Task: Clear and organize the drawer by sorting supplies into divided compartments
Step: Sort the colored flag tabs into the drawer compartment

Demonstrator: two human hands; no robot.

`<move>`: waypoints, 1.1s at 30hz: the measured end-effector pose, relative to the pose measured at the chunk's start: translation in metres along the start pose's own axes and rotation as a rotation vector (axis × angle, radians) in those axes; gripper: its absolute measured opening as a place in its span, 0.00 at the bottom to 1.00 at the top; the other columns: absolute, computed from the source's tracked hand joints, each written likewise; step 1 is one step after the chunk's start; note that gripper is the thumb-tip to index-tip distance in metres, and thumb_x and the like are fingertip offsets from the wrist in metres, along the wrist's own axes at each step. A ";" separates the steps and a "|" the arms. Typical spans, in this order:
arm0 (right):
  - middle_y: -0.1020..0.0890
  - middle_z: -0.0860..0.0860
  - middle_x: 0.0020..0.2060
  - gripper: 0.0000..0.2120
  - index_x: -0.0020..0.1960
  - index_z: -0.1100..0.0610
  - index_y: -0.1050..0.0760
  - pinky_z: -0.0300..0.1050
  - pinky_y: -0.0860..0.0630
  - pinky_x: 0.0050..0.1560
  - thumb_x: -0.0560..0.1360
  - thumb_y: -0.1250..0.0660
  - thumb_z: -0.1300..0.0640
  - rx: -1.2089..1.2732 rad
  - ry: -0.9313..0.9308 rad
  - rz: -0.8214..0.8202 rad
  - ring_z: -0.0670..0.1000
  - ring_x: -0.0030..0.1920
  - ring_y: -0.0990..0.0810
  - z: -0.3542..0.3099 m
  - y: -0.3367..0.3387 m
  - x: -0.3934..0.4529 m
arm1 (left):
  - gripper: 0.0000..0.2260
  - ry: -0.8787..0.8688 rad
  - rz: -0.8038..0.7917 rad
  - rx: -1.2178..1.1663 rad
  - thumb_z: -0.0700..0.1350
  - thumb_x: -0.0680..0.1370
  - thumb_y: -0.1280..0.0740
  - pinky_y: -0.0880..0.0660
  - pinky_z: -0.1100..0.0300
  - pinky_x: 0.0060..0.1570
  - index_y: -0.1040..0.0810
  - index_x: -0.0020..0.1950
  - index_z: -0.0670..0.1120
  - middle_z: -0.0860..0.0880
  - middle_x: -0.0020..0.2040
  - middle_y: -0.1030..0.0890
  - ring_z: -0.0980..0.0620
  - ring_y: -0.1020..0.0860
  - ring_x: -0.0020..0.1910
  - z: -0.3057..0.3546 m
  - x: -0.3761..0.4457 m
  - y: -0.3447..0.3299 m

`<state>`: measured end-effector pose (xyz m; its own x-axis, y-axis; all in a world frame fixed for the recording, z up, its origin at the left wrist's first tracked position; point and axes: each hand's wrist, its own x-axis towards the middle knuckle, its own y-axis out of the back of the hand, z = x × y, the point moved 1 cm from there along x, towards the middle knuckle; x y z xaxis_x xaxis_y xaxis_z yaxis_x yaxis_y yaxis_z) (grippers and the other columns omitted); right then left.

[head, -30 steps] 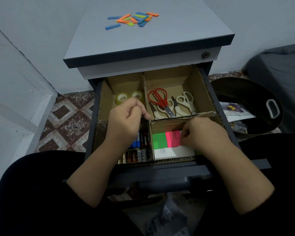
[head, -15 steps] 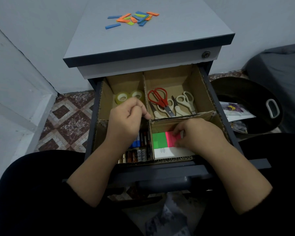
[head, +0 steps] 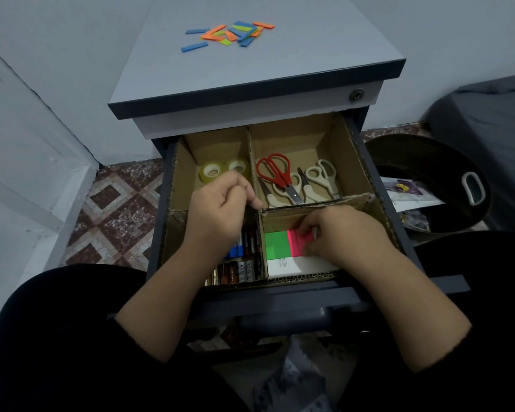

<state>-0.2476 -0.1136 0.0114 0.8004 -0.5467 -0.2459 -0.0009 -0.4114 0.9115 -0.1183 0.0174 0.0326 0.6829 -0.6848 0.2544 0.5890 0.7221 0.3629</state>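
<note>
The drawer (head: 358, 135) is pulled open and lined with a cardboard divider (head: 254, 173) that splits it into four compartments. Up at 11 o'clock sit two clear tape rolls (head: 210, 171). At 1 o'clock are the scissors – one red-handled pair (head: 275, 171) and a couple of cream-handled ones (head: 321, 179). The 7 o'clock compartment holds batteries (head: 240, 270), lying side by side. At 5 o'clock is a pad of sticky notes (head: 275, 244) – neon green strip next to neon pink, on a white card backing.

The right hand (head: 345, 233) has its fingers curled onto the pink strip, pinching at it. The left hand (head: 220, 212) hovers over the batteries, curled into a loose fist; can't tell if anything's inside. Colored flat sticks (head: 229, 34) are scattered on the cabinet top (head: 309, 49) at 12 o'clock.
</note>
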 end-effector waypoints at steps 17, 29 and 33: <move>0.19 0.46 0.50 0.13 0.55 0.40 0.21 0.43 0.26 0.46 0.71 0.30 0.50 -0.029 -0.053 0.035 0.52 0.52 0.21 0.008 0.001 0.001 | 0.11 -0.003 -0.010 0.003 0.40 0.75 0.45 0.28 0.36 0.33 0.26 0.37 0.47 0.51 0.38 0.17 0.31 0.26 0.35 -0.002 0.000 0.000; 0.20 0.41 0.38 0.04 0.42 0.43 0.20 0.43 0.22 0.45 0.74 0.32 0.51 0.172 -0.003 -0.013 0.44 0.43 0.21 0.001 0.010 -0.004 | 0.12 0.045 -0.064 0.140 0.42 0.76 0.44 0.24 0.43 0.47 0.22 0.39 0.52 0.51 0.40 0.19 0.45 0.22 0.43 -0.010 -0.001 0.002; 0.19 0.42 0.36 0.05 0.40 0.44 0.19 0.43 0.22 0.45 0.74 0.30 0.52 0.412 0.053 -0.001 0.40 0.40 0.21 -0.006 0.012 -0.011 | 0.11 -0.019 -0.145 0.260 0.41 0.77 0.40 0.27 0.59 0.50 0.19 0.45 0.52 0.52 0.46 0.20 0.62 0.26 0.49 -0.011 -0.005 -0.001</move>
<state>-0.2527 -0.1078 0.0272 0.8303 -0.5124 -0.2193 -0.2316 -0.6750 0.7005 -0.1179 0.0211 0.0208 0.5904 -0.7823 0.1987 0.5475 0.5691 0.6135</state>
